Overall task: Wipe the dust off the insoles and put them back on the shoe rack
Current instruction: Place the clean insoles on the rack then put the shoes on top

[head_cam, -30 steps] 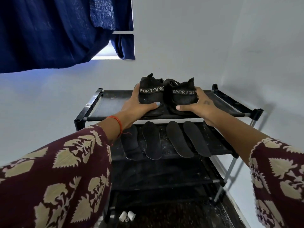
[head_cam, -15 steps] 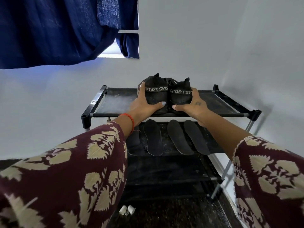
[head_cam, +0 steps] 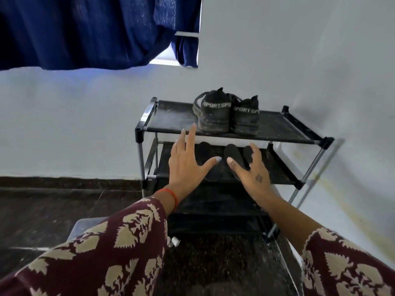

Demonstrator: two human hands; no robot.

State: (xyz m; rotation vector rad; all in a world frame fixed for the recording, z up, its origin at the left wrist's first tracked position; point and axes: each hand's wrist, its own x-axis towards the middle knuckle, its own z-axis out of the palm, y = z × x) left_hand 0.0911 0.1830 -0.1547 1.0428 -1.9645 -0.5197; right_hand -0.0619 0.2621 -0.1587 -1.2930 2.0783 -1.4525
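Observation:
A black shoe rack (head_cam: 277, 136) with metal legs stands in a corner of white walls. Two black sport shoes (head_cam: 215, 112) stand heels toward me on its dusty top shelf. Black insoles (head_cam: 233, 155) lie side by side on the second shelf, partly hidden behind my hands. My left hand (head_cam: 188, 161) is spread open in front of the rack, its fingertips near the top shelf's front bar. My right hand (head_cam: 250, 169) is also open, held in front of the second shelf. Neither hand holds anything.
A dark blue curtain (head_cam: 85, 30) hangs at the upper left over a window. The floor (head_cam: 53, 210) is dark speckled stone. A small white object (head_cam: 175, 241) lies on the floor by the rack's foot. A pale container (head_cam: 85, 226) shows behind my left sleeve.
Both hands have let go of the shoes and drawn back toward me, fingers spread. The shoes stay on the top shelf. My view has pulled back from the rack.

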